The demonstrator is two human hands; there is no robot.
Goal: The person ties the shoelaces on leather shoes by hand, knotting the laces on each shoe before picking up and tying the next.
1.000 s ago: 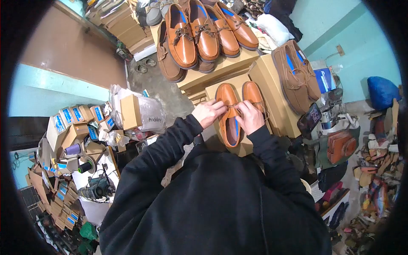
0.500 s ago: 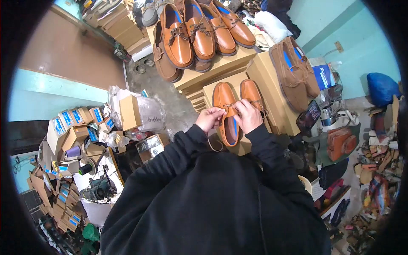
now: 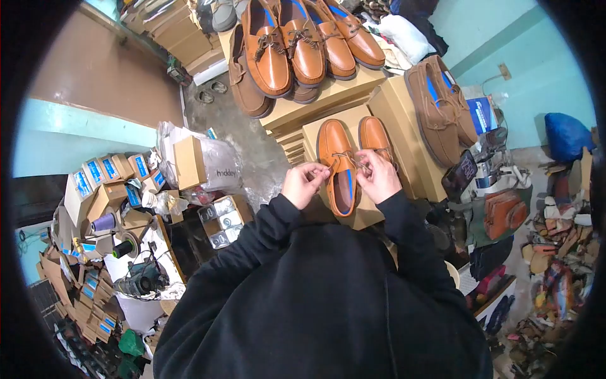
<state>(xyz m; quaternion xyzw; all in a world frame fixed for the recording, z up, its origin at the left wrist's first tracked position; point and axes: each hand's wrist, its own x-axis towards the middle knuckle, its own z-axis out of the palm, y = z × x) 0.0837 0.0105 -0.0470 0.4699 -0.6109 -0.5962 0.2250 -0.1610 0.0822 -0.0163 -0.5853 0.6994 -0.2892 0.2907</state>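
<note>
A tan leather boat shoe (image 3: 333, 136) with a blue-striped insole lies toe-away on a cardboard box (image 3: 368, 217). Its dark shoelace (image 3: 344, 155) crosses the front of the opening. At the shoe's left side, my left hand (image 3: 303, 183) pinches one end of the lace. My right hand (image 3: 379, 177) pinches the other end on the right, fingers closed, just over the shoe's edge. The matching tan shoe (image 3: 375, 135) lies to the right, its heel part hidden behind my right hand.
Several tan boat shoes (image 3: 304, 60) stand on stacked boxes at the back. Brown suede shoes (image 3: 430, 120) rest on a box to the right. Small boxes and a sewing machine (image 3: 142, 279) crowd the left; leather scraps (image 3: 558, 278) pile up at the far right.
My hands have drawn apart from over the lace, the left slightly leftward and the right rightward and nearer me. The lace is now pulled out to both sides.
</note>
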